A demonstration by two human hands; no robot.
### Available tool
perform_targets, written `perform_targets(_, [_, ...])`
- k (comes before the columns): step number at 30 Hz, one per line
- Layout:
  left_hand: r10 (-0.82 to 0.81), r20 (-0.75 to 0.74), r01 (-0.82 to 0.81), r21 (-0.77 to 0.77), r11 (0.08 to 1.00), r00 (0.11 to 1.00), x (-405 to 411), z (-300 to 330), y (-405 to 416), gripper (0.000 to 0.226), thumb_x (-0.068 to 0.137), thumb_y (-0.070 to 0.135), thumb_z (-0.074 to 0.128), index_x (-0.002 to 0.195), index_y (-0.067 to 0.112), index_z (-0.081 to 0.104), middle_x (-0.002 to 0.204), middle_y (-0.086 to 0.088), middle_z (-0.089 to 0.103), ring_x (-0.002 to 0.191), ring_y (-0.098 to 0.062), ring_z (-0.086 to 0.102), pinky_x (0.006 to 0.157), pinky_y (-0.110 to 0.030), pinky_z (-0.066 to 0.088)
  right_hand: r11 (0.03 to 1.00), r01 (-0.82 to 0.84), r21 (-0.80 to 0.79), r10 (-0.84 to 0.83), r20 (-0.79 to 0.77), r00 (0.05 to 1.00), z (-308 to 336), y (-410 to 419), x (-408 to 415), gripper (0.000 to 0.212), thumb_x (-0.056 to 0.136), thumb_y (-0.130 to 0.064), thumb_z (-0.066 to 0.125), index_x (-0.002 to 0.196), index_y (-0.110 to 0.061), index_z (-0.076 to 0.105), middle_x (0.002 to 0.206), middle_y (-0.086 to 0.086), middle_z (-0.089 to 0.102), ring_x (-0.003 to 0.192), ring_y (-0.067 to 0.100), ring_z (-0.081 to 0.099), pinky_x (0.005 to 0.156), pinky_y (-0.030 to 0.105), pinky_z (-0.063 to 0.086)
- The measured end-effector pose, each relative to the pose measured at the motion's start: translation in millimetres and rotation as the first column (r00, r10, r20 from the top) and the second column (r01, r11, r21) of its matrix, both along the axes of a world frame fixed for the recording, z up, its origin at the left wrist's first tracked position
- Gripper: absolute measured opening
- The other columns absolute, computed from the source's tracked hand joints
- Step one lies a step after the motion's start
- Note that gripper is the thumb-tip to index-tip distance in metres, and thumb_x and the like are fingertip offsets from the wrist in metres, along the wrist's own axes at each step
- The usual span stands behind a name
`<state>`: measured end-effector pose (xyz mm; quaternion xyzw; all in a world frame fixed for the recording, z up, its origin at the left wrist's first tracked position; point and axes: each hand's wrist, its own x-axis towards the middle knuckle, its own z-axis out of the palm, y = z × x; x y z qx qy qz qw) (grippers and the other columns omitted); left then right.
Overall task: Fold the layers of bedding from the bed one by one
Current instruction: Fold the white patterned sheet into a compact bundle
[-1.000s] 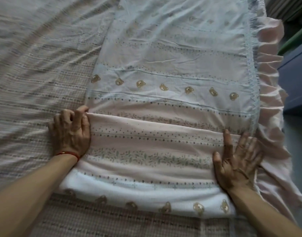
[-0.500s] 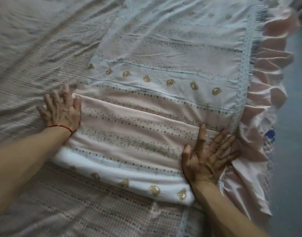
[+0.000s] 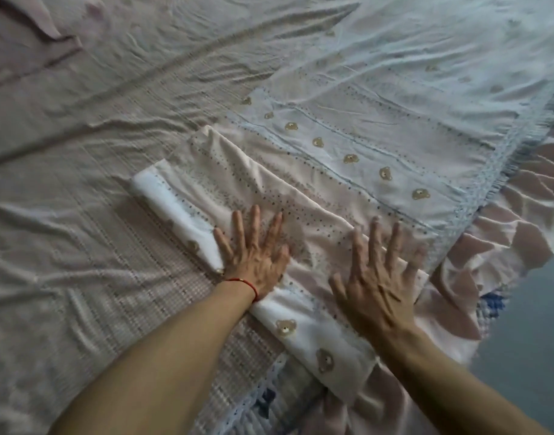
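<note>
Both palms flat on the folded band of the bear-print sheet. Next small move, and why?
Probably turn the folded band over once more toward the unfolded sheet. Left hand and right hand already press it flat with fingers spread, and plenty of sheet lies unfolded beyond.

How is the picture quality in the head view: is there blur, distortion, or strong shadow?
Head view: light is soft and dim, with no glare. The left hand and right hand are fairly sharp, flat on the folded sheet. The pink ruffle and far corners smear with motion blur. The wide lens tilts and bends the bed cover. Only faint shadows lie in the wrinkles.
</note>
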<state>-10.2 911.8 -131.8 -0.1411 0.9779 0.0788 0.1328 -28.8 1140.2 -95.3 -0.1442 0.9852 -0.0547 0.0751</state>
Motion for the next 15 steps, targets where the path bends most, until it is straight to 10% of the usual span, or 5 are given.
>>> perform_targets(4, [0.018,0.000,-0.018,0.056,0.998,1.000,-7,-13,-2,0.068,0.099,0.065,0.013,0.146,0.047,-0.034,0.156,0.004,-0.044,0.143,-0.031,-0.041,0.109,-0.071,-0.018,0.798,-0.601,0.047,0.602,-0.014,0.798,-11,-38,-87,0.074,0.099,-0.055,0.028,0.163,-0.034,-0.002,0.171,-0.001,-0.012,0.156,0.029,-0.015,0.120,0.067,-0.012])
perform_targets(15, [0.035,-0.085,-0.042,-0.080,0.996,0.996,-8,-17,3,0.077,0.094,0.063,0.037,0.160,0.040,0.003,0.169,-0.006,-0.003,0.153,-0.042,-0.003,0.110,-0.077,0.009,0.778,-0.626,-0.057,0.628,0.120,0.769,-35,-39,-114,0.072,0.097,-0.054,0.028,0.163,-0.030,0.013,0.172,-0.002,0.003,0.158,0.028,-0.001,0.121,0.068,0.000])
